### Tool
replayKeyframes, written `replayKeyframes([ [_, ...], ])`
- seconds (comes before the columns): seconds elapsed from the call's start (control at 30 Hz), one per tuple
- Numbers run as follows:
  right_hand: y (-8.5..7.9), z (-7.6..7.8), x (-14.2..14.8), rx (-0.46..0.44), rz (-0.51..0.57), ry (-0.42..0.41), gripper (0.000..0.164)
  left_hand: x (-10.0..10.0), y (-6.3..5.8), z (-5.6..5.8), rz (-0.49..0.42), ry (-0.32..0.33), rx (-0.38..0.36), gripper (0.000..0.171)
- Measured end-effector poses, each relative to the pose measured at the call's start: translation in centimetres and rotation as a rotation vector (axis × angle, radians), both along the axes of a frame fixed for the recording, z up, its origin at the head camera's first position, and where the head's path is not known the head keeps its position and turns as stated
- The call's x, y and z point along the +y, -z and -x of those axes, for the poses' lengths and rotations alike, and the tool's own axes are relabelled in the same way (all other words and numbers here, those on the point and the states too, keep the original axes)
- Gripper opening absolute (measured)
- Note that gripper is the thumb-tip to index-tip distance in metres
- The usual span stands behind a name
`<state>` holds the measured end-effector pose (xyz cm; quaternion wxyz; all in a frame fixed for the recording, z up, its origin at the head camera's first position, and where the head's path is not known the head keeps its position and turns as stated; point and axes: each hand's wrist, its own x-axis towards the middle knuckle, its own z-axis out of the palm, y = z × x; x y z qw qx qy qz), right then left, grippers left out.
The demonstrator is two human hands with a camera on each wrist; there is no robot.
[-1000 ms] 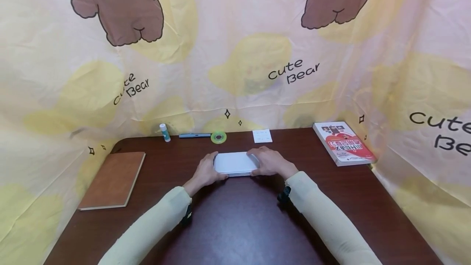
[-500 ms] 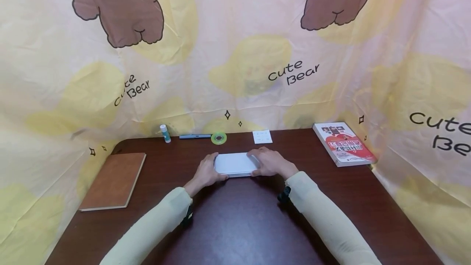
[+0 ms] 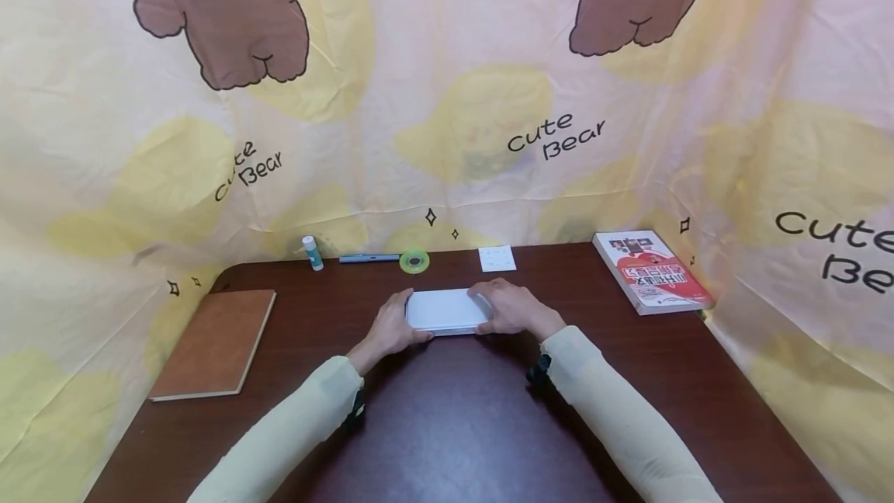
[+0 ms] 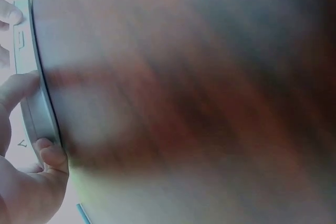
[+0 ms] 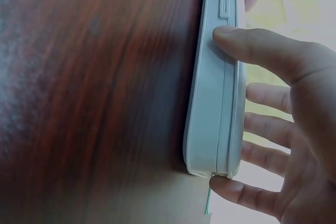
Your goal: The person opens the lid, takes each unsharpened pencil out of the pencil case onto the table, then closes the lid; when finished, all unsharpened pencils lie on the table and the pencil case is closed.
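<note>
White lidded case held at far-middle of table, unmoved over the last second.
Left hand grips left end, right hand right end; lid looks closed, work apparently paused.

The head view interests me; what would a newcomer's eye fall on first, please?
Probably the brown bears printed on the cloth behind the table. Next, the white case held between the left hand and right hand, below centre. The red-and-white book at far right also stands out.
</note>
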<state>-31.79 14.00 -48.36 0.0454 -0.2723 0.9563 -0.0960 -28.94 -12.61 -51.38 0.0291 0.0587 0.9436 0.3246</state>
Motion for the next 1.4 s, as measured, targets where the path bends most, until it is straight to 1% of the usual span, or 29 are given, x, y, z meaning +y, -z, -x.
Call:
replayKeyframes([
  [0.13, 0.2, -0.1, -0.2, -0.001, 0.004, 0.025, 0.079, -0.1, 0.1, -0.1, -0.017, -0.005, -0.017, 0.107],
  [0.23, 0.4, -0.2, -0.3, 0.017, 0.01, 0.031, 0.079, -0.1, 0.1, -0.1, -0.019, -0.006, -0.025, 0.107],
  [0.4, 0.5, -0.3, -0.4, 0.057, 0.016, 0.02, 0.077, -0.1, 0.0, 0.0, -0.012, 0.009, -0.016, 0.106],
  [0.63, 0.2, -0.3, -0.1, 0.075, 0.001, 0.003, 0.073, 0.1, 0.1, 0.3, 0.007, 0.015, 0.007, 0.104],
  [0.77, 0.2, -0.1, 0.2, 0.088, -0.016, -0.008, 0.072, 0.3, 0.1, 0.5, 0.013, 0.016, 0.007, 0.105],
  [0.9, 0.1, 0.2, 0.4, 0.073, -0.024, -0.022, 0.07, 0.4, 0.1, 0.5, 0.016, 0.019, 0.019, 0.105],
  [1.03, -0.8, 0.5, 0.5, 0.051, 0.038, -0.039, 0.055, 0.2, 0.0, 0.6, 0.014, 0.021, 0.038, 0.106],
  [1.13, -1.5, 0.6, 0.5, 0.03, 0.068, -0.059, 0.046, 0.0, 0.0, 0.7, 0.009, 0.015, 0.034, 0.106],
  [1.23, -1.7, 0.5, 0.5, 0.011, 0.056, -0.072, 0.047, -0.1, 0.1, 0.6, 0.008, 0.02, 0.035, 0.106],
  [1.4, -1.4, 0.4, 0.7, 0.006, 0.06, -0.075, 0.049, -0.2, 0.3, 0.5, -0.007, 0.035, 0.024, 0.108],
])
